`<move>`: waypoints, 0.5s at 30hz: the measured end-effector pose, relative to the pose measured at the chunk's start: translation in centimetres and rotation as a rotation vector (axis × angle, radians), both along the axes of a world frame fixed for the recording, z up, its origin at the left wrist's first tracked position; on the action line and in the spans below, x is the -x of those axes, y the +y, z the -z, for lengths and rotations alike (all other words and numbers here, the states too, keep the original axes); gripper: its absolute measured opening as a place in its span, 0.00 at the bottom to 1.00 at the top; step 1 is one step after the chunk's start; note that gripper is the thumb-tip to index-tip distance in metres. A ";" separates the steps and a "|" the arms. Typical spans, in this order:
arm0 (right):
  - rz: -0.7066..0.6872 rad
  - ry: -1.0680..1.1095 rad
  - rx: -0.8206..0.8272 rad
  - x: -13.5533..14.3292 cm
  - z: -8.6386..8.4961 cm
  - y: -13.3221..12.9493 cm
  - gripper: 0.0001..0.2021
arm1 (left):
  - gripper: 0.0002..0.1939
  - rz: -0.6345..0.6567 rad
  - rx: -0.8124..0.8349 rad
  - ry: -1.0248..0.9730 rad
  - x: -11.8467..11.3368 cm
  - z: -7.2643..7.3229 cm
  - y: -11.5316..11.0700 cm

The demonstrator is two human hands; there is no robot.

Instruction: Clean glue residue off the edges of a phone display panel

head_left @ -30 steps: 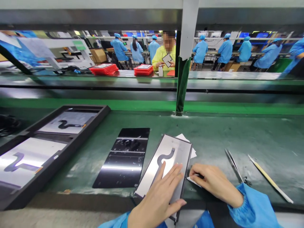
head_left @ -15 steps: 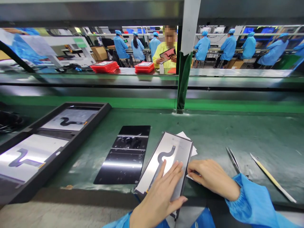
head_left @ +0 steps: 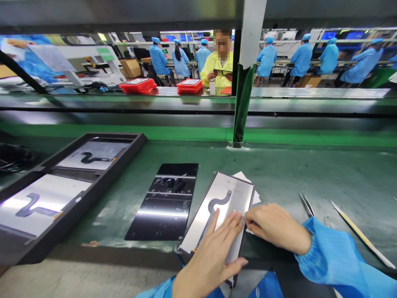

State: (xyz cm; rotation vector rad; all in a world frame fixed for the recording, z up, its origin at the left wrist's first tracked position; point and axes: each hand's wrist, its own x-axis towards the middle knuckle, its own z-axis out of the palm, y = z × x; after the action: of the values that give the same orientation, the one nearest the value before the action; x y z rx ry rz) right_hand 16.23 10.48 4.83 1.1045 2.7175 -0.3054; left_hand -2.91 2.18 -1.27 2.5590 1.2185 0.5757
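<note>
A display panel with a silver back and a dark curved flex cable lies slanted on the green bench in front of me. My left hand rests flat on its lower half, fingers stretched out, covering part of the cable. At the panel's right edge my right hand is closed, fingertips pinched together; what they grip is hidden. White paper sticks out from beneath the panel's upper right side, and a bit of white shows under my right fingers. A glossy black glass sheet lies left of the panel.
On the left a black tray holds two similar silver panels. Tweezers and a pale yellow pointed tool lie to the right. A post rises at the bench's back. Beyond, a person in yellow sits near red stacks.
My right hand has shifted slightly up along the panel's edge. My left hand stays flat on the panel. The person opposite has lowered and tilted the item they hold.
</note>
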 end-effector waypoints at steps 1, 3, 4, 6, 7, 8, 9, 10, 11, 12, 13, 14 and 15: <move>-0.008 -0.003 -0.004 0.1 0.0 0.0 0.08 | 0.34 0.001 0.003 0.004 0.0 0.0 0.0; -0.022 0.006 -0.013 0.2 0.2 -0.1 0.08 | 0.35 0.001 -0.001 0.003 0.0 0.0 0.0; -0.027 0.013 -0.013 0.2 0.3 0.0 0.08 | 0.36 0.001 -0.008 -0.004 0.0 0.0 0.1; -0.024 0.020 0.001 0.1 0.3 0.1 0.08 | 0.35 0.002 -0.017 -0.016 0.0 0.0 0.1; -0.018 0.020 0.015 0.1 0.3 0.1 0.07 | 0.35 0.001 -0.019 -0.020 0.0 0.0 0.1; -0.011 0.017 0.034 0.0 0.3 0.2 0.07 | 0.34 0.002 -0.021 -0.019 0.0 0.1 0.2; -0.002 0.014 0.047 -0.1 0.2 0.3 0.06 | 0.33 0.005 -0.021 -0.014 0.0 0.1 0.2; 0.007 0.012 0.055 -0.1 0.1 0.3 0.06 | 0.33 0.008 -0.021 -0.008 0.1 0.1 0.2; 0.011 0.009 0.057 -0.1 0.1 0.3 0.06 | 0.33 0.011 -0.021 -0.003 0.1 0.1 0.2; 0.012 0.008 0.054 -0.1 0.0 0.3 0.06 | 0.33 0.013 -0.022 0.000 0.1 0.1 0.2; 0.011 0.008 0.048 -0.1 0.0 0.2 0.06 | 0.33 0.012 -0.023 0.001 0.1 0.2 0.2; 0.007 0.007 0.044 0.0 0.0 0.2 0.07 | 0.33 0.010 -0.023 -0.001 0.1 0.2 0.2; -0.001 0.005 0.043 0.0 0.0 0.1 0.07 | 0.33 0.008 -0.024 -0.004 0.1 0.3 0.2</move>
State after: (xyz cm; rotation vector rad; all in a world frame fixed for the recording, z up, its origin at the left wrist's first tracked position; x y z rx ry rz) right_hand 16.20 10.62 4.83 1.0927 2.7027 -0.3652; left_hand -3.00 2.36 -1.58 2.5805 1.2069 0.5970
